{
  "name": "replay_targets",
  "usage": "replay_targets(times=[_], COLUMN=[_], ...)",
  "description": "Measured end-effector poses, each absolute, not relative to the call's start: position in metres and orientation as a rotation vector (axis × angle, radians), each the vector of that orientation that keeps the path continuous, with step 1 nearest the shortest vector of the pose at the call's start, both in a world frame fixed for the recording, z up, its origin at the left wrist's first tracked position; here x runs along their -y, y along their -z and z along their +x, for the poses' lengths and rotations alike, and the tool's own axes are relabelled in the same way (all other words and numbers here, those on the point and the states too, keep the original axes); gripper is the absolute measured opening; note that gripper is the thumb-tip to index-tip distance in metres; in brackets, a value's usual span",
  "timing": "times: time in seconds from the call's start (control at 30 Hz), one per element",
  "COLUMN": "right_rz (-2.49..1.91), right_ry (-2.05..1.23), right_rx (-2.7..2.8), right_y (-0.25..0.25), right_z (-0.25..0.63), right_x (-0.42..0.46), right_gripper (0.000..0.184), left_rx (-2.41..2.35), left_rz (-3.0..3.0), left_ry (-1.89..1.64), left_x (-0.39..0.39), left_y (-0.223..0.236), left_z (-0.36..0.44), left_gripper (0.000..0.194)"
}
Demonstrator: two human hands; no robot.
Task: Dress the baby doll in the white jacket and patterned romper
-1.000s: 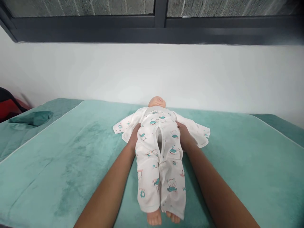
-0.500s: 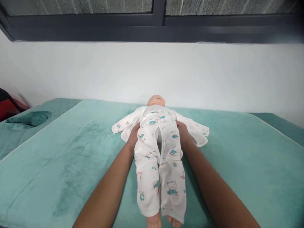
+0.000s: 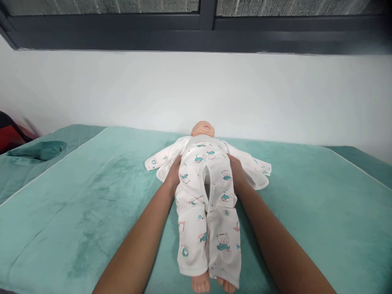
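A baby doll [image 3: 202,129] lies on its back, its head far from me and its bare feet toward me. It wears white printed baby pants [image 3: 192,220], which have an opening at the crotch and reach up to the waist. A white printed baby jacket [image 3: 251,165] lies spread under the doll, both sleeves out to the sides. At the left hip, my left hand [image 3: 174,171] grips the side of the pants. My right hand [image 3: 236,169] does the same at the right hip. The fingertips of both hands are hidden behind the doll's sides.
A green padded mat [image 3: 92,204] with pale piping lies beneath the doll. Behind stands a white wall [image 3: 275,94] below a dark window frame [image 3: 122,38]. A red and black object [image 3: 10,136] sits at the far left edge.
The view has shifted very slightly, so the doll appears a little further right. Both hands keep the same place at the hips.
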State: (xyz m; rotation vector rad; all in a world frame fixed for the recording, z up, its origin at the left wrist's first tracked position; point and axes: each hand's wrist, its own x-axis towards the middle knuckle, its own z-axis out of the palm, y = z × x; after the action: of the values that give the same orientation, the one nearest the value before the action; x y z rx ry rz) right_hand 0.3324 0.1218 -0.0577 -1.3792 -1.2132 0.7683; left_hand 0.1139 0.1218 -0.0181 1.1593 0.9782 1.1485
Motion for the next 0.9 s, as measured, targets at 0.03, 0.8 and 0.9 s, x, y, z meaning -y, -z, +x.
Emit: replay_targets(times=[0.03,0.8,0.9], right_rz=[-1.382,-1.362,-1.302], right_ry=[-0.755,-0.674,-0.739], right_rx=[1.211,1.393,1.466], right_y=[0.058,0.027,0.024], right_z=[0.332,0.347,0.353], right_x=[-0.122,-0.14,-0.15], right_gripper=[0.032,0.024,0.026], left_rx=[-0.966,-1.324,-1.28], left_rz=[1.156,1.697,1.718], left_ry=[-1.161,-1.209,-1.221], left_x=[-0.122,-0.162,-0.162], left_y=[0.018,0.013,0.013], left_z=[0.114,0.101,0.103], left_gripper=[0.037,0.017,0.017])
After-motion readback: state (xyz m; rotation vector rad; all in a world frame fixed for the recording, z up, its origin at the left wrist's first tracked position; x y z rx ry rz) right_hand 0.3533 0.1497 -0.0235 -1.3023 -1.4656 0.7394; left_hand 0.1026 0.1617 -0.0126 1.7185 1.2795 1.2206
